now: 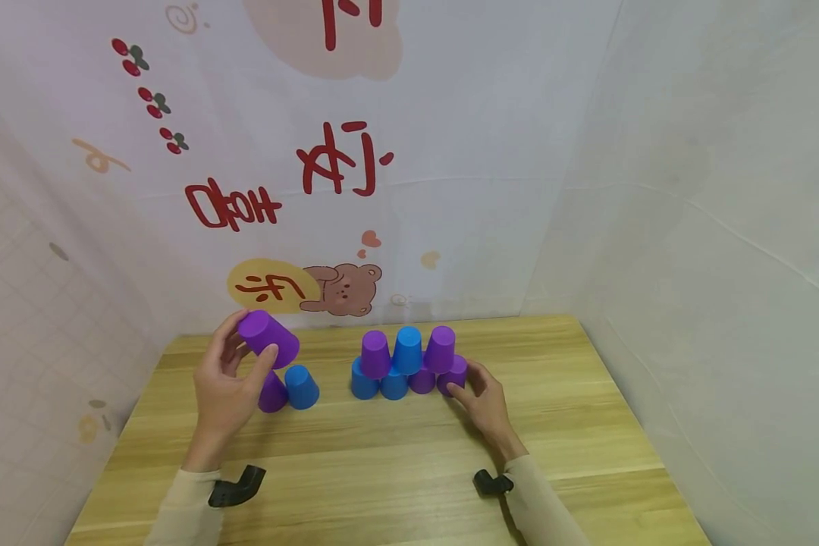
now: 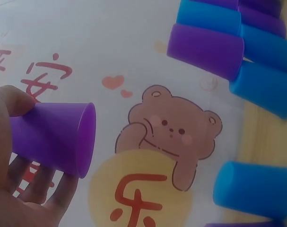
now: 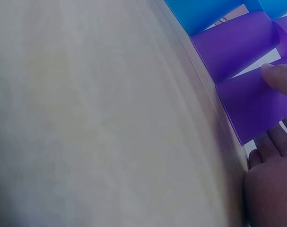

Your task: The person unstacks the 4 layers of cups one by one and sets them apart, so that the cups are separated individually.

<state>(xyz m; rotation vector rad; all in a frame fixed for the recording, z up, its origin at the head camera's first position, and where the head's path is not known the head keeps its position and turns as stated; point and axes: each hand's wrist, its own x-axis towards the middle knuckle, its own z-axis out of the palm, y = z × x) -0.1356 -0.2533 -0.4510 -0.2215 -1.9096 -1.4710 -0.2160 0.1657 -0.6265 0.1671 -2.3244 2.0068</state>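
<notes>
My left hand (image 1: 227, 390) holds a tilted purple cup (image 1: 268, 339) in the air, thumb on one side and fingers on the other; its open rim (image 2: 87, 141) points right in the left wrist view. Below it another purple cup (image 1: 271, 393) and a blue cup (image 1: 302, 387) stand upside down side by side. At the centre is a two-level stack of inverted cups: a purple one, a blue one (image 1: 408, 350) and a purple one (image 1: 440, 349) on top of a row of blue and purple cups. My right hand (image 1: 486, 404) grips the row's rightmost purple cup (image 3: 254, 105) between thumb and fingers.
The wooden table (image 1: 355, 478) ends at the back against a white printed cloth (image 1: 464, 250) with red characters and a bear. Cloth also hangs along the left and right sides. Black straps (image 1: 237, 487) sit on both wrists.
</notes>
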